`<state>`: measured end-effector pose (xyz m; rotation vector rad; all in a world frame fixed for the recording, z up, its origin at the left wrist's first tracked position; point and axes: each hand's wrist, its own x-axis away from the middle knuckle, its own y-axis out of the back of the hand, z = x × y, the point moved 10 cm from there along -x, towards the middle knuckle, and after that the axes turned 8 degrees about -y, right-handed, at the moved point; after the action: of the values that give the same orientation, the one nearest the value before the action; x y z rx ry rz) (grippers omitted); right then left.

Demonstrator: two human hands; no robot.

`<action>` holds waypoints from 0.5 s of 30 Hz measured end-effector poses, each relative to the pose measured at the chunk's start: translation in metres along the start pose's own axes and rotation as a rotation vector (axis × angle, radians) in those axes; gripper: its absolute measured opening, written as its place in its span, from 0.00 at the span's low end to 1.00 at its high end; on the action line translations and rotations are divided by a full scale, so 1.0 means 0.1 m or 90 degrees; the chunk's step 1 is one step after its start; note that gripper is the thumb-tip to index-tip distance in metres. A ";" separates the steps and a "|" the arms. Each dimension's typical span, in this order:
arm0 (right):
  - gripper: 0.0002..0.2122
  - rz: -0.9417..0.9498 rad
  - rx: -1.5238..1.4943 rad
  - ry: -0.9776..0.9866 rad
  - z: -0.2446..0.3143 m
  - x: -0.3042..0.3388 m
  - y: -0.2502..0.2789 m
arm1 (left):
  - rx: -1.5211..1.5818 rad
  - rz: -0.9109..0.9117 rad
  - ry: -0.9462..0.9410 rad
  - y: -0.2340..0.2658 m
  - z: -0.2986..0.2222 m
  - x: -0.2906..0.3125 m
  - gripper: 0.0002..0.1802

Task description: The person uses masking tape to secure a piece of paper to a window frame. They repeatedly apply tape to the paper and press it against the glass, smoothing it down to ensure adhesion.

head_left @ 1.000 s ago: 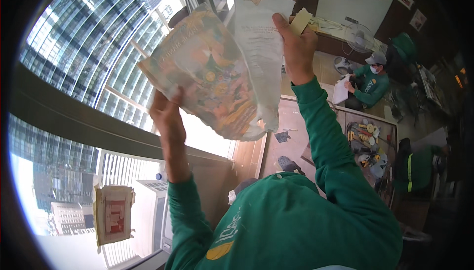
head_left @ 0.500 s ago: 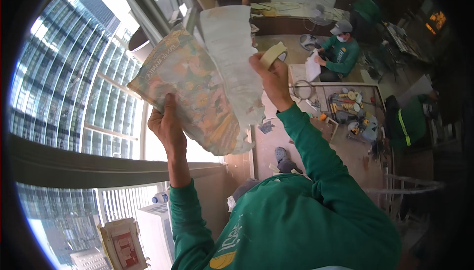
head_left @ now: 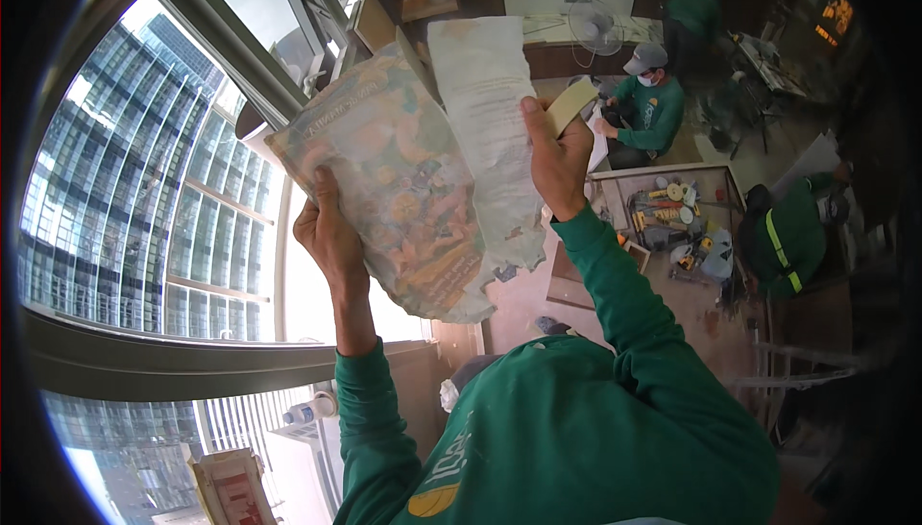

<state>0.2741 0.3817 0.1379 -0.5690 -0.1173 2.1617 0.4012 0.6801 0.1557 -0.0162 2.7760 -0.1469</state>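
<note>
In front of the window I hold up a worn sheet of paper with ragged lower edges. Its left part is a colourful printed page (head_left: 408, 189), and beside it runs a pale, crinkled strip of paper (head_left: 485, 93); whether they are one piece, I cannot tell. My left hand (head_left: 331, 242) is closed on the printed page's left edge, thumb on the front. My right hand (head_left: 560, 162) grips a cream roll of masking tape (head_left: 573, 105), its thumb against the pale strip's right edge. The fingers behind the paper are hidden.
Tall window glass (head_left: 221, 218) lies to my left, above a sill with a bottle (head_left: 309, 410) below it. At right, tools (head_left: 672, 218) lie on a board. A seated co-worker (head_left: 651, 107), a bending co-worker (head_left: 797, 227) and a fan (head_left: 595, 25) are farther off.
The paper has shifted right and slightly down, and its printed side faces me more fully. My right hand and the tape roll have moved right, and the roll has turned.
</note>
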 end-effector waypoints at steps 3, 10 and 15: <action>0.11 -0.001 -0.015 0.018 0.10 -0.19 0.08 | 0.000 -0.021 0.003 -0.17 -0.06 0.00 0.26; 0.10 -0.007 -0.037 0.069 0.13 -0.39 -0.05 | 0.005 -0.081 0.018 -0.17 -0.08 0.01 0.27; 0.11 -0.024 -0.043 0.070 0.15 -0.41 -0.21 | 0.004 -0.143 0.060 -0.12 -0.05 0.11 0.27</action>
<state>0.3044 0.3644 0.1714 -0.7168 -0.1397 2.0921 0.3892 0.6680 0.1578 -0.3273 2.8601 -0.2193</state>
